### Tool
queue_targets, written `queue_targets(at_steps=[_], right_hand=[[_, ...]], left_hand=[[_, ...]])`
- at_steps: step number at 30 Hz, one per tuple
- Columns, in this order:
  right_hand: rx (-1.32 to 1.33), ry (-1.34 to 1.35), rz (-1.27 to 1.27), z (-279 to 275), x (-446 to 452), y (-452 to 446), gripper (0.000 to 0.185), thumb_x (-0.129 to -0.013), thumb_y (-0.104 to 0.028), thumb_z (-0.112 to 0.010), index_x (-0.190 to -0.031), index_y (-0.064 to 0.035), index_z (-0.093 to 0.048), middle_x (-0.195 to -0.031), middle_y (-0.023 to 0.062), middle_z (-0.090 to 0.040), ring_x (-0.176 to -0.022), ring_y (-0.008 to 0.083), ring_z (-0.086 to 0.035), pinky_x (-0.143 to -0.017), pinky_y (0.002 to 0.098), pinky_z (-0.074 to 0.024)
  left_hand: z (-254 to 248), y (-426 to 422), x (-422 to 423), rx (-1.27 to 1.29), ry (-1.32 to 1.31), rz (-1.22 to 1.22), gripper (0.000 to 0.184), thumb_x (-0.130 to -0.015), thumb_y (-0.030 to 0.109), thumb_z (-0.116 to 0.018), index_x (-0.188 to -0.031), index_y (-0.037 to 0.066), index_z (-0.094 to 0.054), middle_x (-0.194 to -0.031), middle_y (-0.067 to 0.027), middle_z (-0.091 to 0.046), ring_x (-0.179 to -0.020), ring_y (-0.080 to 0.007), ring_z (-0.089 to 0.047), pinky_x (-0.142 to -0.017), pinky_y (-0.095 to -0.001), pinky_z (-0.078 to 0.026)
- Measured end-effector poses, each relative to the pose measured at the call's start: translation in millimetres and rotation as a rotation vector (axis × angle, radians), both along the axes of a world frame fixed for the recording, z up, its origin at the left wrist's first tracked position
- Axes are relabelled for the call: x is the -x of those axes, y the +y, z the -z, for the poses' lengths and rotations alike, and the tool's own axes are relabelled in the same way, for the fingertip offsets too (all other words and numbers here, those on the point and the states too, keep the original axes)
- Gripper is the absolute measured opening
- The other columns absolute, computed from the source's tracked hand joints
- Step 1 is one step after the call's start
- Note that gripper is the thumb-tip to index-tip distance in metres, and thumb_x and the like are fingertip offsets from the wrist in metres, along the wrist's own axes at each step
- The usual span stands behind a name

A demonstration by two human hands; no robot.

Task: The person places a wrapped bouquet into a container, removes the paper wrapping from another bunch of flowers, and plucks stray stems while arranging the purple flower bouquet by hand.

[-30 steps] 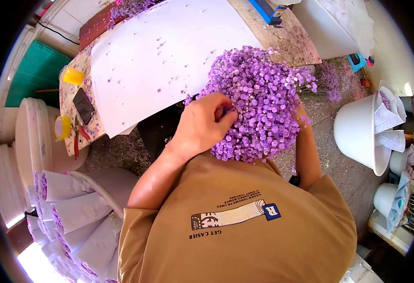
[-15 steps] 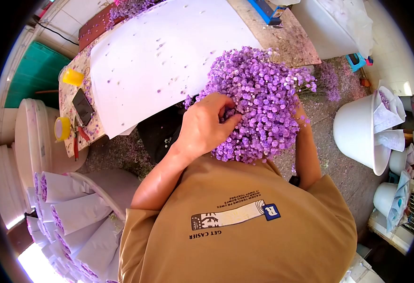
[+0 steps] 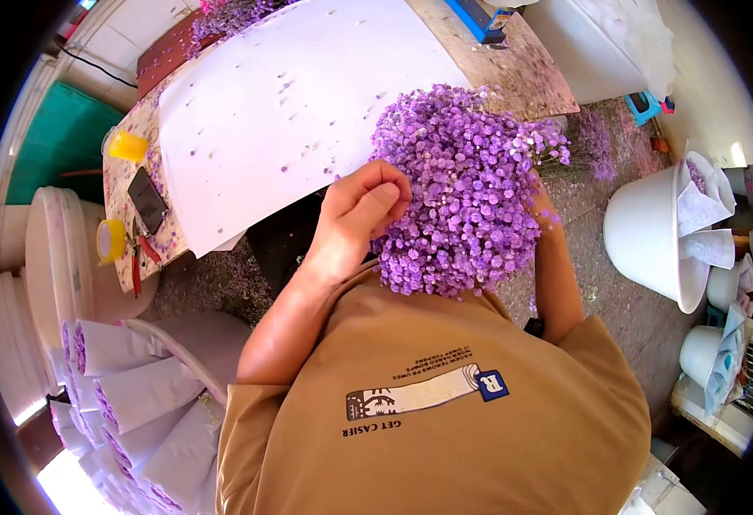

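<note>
A big round bunch of purple baby's breath (image 3: 458, 197) fills the space in front of my chest, its blooms turned up toward me. My right hand (image 3: 543, 199) is at the far right side of the bunch and holds it from behind; flowers cover most of its fingers. At the left side of the blooms is my left hand (image 3: 363, 202), fingers curled in and thumb pressed against them. Whether something small is pinched there is hidden. Beneath and beyond the bunch, a large white paper sheet (image 3: 308, 94) lies on the table, sprinkled with loose petals.
On the table's left are a phone (image 3: 147, 200), red-handled pliers (image 3: 147, 249) and a yellow tape roll (image 3: 111, 240). A blue box (image 3: 479, 21) lies at the back. Paper-wrapped bunches (image 3: 149, 390) fill a bucket at lower left. A white tub (image 3: 647, 232) stands right.
My left hand has pulled back a little to the left from the blooms, and its fingers have curled in more. The bunch and my right hand stay nearly in place.
</note>
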State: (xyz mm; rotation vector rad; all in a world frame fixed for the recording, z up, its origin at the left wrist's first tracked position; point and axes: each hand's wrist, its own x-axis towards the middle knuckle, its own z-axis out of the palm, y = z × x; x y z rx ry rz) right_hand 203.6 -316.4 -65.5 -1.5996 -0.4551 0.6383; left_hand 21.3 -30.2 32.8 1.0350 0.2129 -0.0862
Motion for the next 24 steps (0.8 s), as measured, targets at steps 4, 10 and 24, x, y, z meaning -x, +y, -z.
queue_targets(at_steps=[4,10,24], right_hand=[[-0.026,0.038,0.002,-18.2,4.9,14.0,0.043,-0.086,0.0,-0.067,-0.129,0.0034,-0.063,-0.125,0.0114,-0.069,-0.115,0.0207,-0.065,-0.103,0.036,-0.0494],[-0.037,-0.001,-0.019,-19.8,5.2,13.2,0.045,-0.086,-0.001,-0.069,-0.13,0.0033,-0.062,-0.125,0.0116,-0.069,-0.112,0.0201,-0.065,-0.101,0.0358,-0.0508],[-0.054,0.029,0.019,-15.9,5.7,15.2,0.047,-0.086,0.0,-0.069,-0.132,0.0034,-0.061,-0.126,0.0118,-0.069,-0.112,0.0204,-0.066,-0.103,0.0363,-0.0501]], left_hand=[[-11.6,-18.6,-9.4,-0.689,-0.206,0.008,0.016,-0.09,0.008,-0.069,-0.105,0.001,-0.067,-0.078,0.0033,-0.057,-0.063,-0.005,-0.049,-0.054,-0.0226,-0.038],[6.3,-30.7,-22.1,-1.218,-0.56,-0.18,0.017,-0.082,0.001,-0.076,-0.098,0.003,-0.07,-0.082,-0.0123,-0.063,-0.063,-0.0235,-0.06,-0.06,-0.0345,-0.049],[-7.7,-24.8,-14.1,-0.756,-0.235,0.038,0.018,-0.089,0.008,-0.074,-0.104,0.002,-0.067,-0.074,-0.0005,-0.056,-0.062,-0.0114,-0.049,-0.056,-0.0278,-0.041]])
